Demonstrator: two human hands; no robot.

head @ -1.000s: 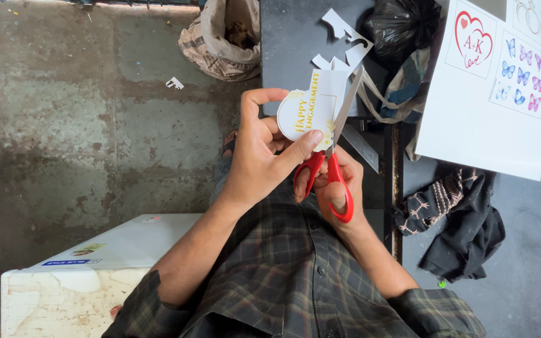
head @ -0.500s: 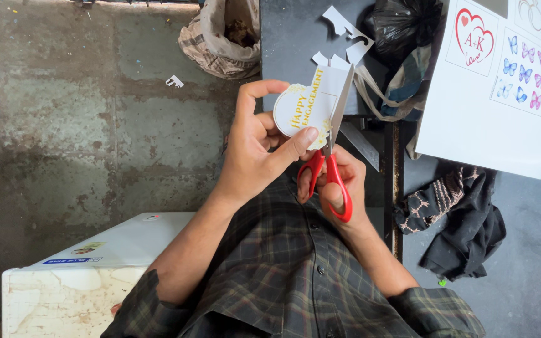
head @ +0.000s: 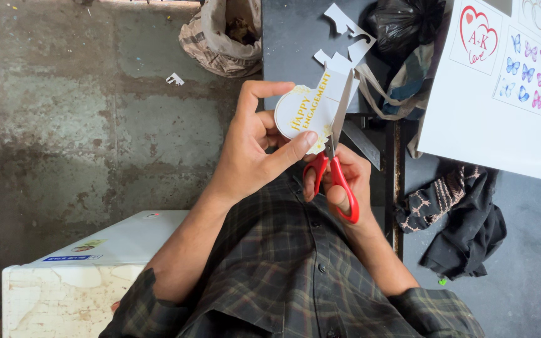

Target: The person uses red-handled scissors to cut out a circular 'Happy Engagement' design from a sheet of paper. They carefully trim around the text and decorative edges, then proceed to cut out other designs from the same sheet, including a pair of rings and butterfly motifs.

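The left hand (head: 253, 145) pinched a round white paper cutout (head: 308, 111) with yellow lettering, the thumb pressed on its lower edge and the forefinger curled over its top, so the cutout stood just above and to the right of the palm. The right hand (head: 345, 181) was closed through the loops of red-handled scissors (head: 335, 150), whose blades ran up along the cutout's right side and met the paper there; an uncut flap of the same sheet rose beside the blades. Both hands hovered over the near edge of a dark tabletop (head: 295, 37). On it, just beyond the cutout, lay white paper offcuts (head: 345, 25), and farther along the far edge a black plastic bag (head: 402, 25), its contents hidden. A white printed sheet (head: 489, 106) with a red heart and coloured butterflies overhung the tabletop's right side, above dark cloth (head: 464, 225) heaped on the floor. On the concrete floor by the tabletop's far left corner stood an open sack (head: 211, 44) holding brownish scraps. A worn white box (head: 76, 275) sat near the left elbow.
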